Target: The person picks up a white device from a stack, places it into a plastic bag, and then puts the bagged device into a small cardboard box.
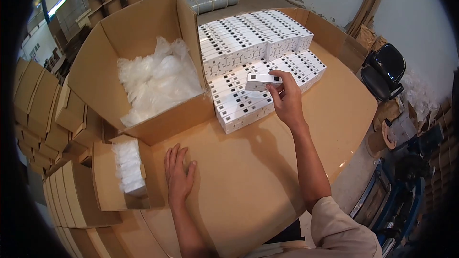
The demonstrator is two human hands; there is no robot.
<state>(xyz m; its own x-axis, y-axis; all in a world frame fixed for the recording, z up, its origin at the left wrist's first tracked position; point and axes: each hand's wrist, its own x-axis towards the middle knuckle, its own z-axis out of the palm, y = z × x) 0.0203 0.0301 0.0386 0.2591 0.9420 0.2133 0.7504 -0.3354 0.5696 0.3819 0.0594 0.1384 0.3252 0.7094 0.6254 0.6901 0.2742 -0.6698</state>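
Between the thumb and fingers of my right hand (288, 96) is a small white box (260, 81) with dark square marks, held above the lower front row of stacked white boxes (241, 111). A taller stack of similar boxes (253, 33) stands behind that row. My left hand (179, 174) lies on the cardboard-covered table (229, 181), fingers apart, holding nothing. Left of it, a small open carton (107, 177) contains a row of items in white translucent wrap (128, 162).
A large open carton (165, 119) holding clear plastic bags (160, 76) stands at the table's back left. Brown cartons (71, 193) are stacked on the left. A black chair (380, 74) is on the right, beyond the table's edge.
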